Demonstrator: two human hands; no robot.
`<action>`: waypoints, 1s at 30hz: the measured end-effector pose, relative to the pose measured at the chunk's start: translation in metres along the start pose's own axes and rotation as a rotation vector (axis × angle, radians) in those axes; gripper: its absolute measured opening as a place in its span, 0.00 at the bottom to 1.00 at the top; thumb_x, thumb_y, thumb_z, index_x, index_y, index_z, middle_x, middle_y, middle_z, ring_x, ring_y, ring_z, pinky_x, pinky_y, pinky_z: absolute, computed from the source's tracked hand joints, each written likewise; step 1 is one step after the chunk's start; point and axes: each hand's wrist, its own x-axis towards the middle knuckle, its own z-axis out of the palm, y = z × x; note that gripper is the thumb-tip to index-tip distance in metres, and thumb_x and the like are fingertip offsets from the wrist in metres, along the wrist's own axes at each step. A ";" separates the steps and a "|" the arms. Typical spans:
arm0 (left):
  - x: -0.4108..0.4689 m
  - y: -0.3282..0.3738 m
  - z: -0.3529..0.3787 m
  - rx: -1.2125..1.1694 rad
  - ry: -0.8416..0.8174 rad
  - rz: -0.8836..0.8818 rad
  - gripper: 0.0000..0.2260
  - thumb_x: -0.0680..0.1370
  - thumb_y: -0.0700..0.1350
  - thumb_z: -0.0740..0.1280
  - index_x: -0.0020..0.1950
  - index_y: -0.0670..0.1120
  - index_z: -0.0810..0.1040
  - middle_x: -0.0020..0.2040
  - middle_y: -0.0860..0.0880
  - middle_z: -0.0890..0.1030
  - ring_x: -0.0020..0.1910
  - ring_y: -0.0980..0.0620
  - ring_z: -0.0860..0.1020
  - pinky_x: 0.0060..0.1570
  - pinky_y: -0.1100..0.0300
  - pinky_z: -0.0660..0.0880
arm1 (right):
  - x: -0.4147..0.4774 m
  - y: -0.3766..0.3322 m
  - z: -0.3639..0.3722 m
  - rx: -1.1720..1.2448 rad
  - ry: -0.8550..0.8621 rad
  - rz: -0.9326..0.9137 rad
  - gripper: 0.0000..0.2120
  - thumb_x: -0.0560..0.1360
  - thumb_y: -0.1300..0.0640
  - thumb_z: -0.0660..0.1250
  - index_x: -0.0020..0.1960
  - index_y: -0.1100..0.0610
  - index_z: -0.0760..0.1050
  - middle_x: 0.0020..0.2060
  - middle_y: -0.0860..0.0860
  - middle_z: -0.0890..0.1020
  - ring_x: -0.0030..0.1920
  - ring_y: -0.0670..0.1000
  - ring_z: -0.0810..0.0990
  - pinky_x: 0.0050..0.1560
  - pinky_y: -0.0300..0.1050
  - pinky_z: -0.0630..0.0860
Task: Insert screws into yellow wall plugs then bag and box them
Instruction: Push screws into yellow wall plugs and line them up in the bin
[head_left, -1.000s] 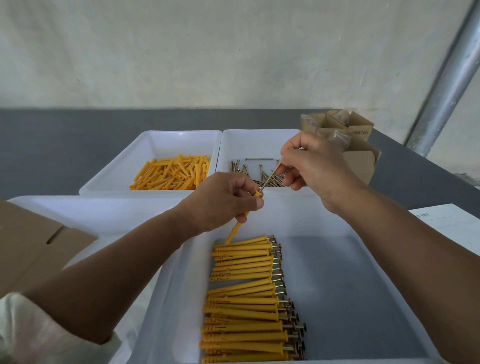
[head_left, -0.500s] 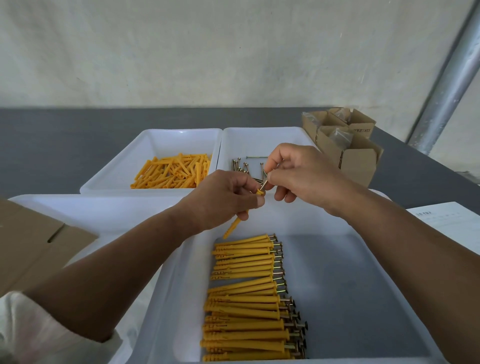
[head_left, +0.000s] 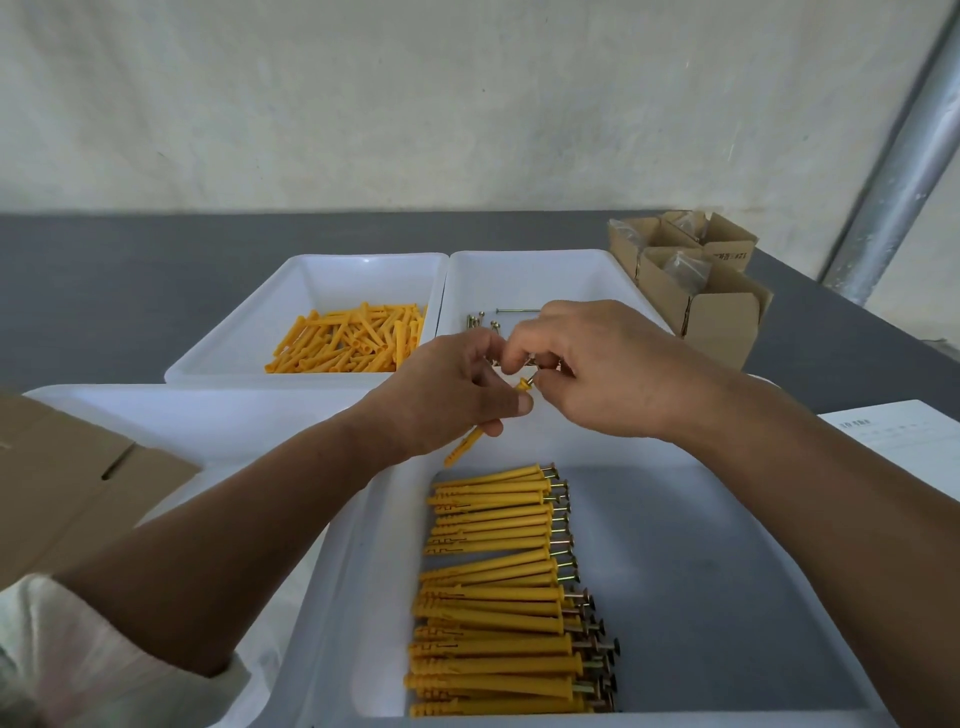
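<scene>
At far left, a cardboard flap (head_left: 78, 483) overlaps a large white tray (head_left: 182, 415) on the grey worktop (head_left: 104, 291). Behind it, the plug tray (head_left: 311, 270) holds a loose pile of bare yellow wall plugs (head_left: 348, 340), stock not yet processed.

At centre, the left hand (head_left: 447, 384) holds one plug (head_left: 462, 449) above the back wall of the near tray (head_left: 353, 571). Its grip is pinched round the plug's upper part, and the pointed end slants down to the left below the fingers. The right hand (head_left: 613, 374) meets it from the right. Its grip pinches a screw (head_left: 532, 376) at the plug's open collar. Insertion depth is hidden by the fingers.

Behind the hands, the screw tray (head_left: 545, 270) holds a few loose screws (head_left: 480, 322). The near tray carries a row of assembled plugs (head_left: 498, 597), screw heads pointing right.

At right stand open cardboard boxes (head_left: 701, 291), apparently with clear bags inside, and a printed sheet (head_left: 904, 431).

Assessment: insertion is well advanced, though many bare plugs are left. The assembled row is neither bagged nor boxed.
</scene>
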 end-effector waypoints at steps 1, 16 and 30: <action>0.000 0.001 0.000 0.008 -0.002 -0.004 0.09 0.73 0.44 0.74 0.47 0.51 0.76 0.33 0.53 0.83 0.33 0.58 0.82 0.39 0.63 0.74 | 0.000 -0.001 0.000 -0.027 -0.015 -0.019 0.13 0.77 0.60 0.63 0.53 0.43 0.79 0.39 0.41 0.69 0.42 0.45 0.70 0.42 0.41 0.65; -0.002 0.003 0.001 0.017 0.013 -0.038 0.12 0.73 0.43 0.74 0.55 0.50 0.78 0.38 0.55 0.84 0.34 0.59 0.82 0.40 0.62 0.75 | -0.001 0.005 0.009 -0.204 -0.163 -0.010 0.06 0.78 0.53 0.67 0.52 0.44 0.79 0.32 0.41 0.69 0.32 0.39 0.67 0.31 0.39 0.61; -0.003 0.004 0.000 -0.079 0.096 -0.064 0.14 0.75 0.33 0.68 0.58 0.44 0.78 0.42 0.50 0.84 0.35 0.53 0.82 0.45 0.56 0.81 | -0.004 0.002 0.029 -0.173 -0.376 0.051 0.08 0.77 0.58 0.66 0.52 0.48 0.81 0.34 0.43 0.72 0.41 0.46 0.73 0.34 0.35 0.65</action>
